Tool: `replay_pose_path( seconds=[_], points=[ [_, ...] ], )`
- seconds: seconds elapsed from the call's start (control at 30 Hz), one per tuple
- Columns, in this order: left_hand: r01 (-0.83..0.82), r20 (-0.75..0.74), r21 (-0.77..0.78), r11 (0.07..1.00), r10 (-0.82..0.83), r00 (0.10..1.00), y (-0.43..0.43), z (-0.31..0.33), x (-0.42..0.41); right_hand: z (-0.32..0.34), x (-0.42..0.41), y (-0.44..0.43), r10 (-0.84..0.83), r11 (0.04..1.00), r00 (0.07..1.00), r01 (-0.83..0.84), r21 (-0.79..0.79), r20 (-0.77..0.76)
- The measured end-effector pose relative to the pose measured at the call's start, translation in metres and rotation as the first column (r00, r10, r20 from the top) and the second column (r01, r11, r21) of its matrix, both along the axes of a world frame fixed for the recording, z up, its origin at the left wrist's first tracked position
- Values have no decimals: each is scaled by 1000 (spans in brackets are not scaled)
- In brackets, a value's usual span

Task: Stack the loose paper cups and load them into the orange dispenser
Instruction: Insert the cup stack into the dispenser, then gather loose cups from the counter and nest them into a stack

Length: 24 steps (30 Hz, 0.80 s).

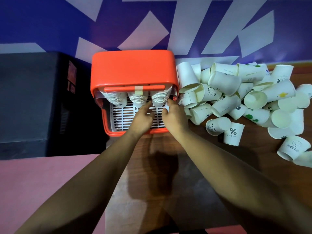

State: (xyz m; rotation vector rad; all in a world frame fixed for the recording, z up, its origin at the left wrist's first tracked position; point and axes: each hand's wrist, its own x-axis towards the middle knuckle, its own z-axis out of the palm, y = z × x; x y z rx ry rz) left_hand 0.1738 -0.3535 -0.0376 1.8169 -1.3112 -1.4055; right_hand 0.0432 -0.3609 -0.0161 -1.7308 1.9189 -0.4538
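Orange dispenser (133,70): glossy rounded plastic, at worktop (256,149) back edge. Fingers of left hand (144,116) and right hand (174,115) pinch its rightmost ribbed paper-cup stack (158,99).

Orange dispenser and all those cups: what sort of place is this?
Probably a drinks corner, perhaps an office: orange dispenser holding cup stacks, loose paper cups heaped on a wooden table, blue-and-white patterned wall.

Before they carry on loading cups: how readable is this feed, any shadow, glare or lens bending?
Head view: dim, purple-tinted light, yet the orange plastic dispenser and the pile of white paper cups read clearly, without glare. Head view: the forearms throw a dark shadow on the brown wooden table. Head view: wide-angle bending stretches the arms toward the bottom edge; the black box is nearly featureless.
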Motion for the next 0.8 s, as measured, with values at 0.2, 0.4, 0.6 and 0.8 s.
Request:
replay_pose_path(
  seconds=[0.2, 0.4, 0.6, 0.8],
  points=[
    [62, 114, -177, 982, -42, 993, 30, 8, 6, 20, -70, 43, 45, 990, 998, -39, -137, 34],
    [240, 116, -338, 910, -213, 970, 55, 25, -47, 16, -172, 79, -175, 970, 982, 159, -185, -69],
    [322, 271, -265, 909, -250, 929, 64, 28, -135, 5, -242, 89, -348, 937, 929, 339, -88, -127],
    [316, 376, -222, 922, -218, 900, 54, 25, -220, -28, -273, 69, -370, 892, 928, 368, 265, -42]
  ],
)
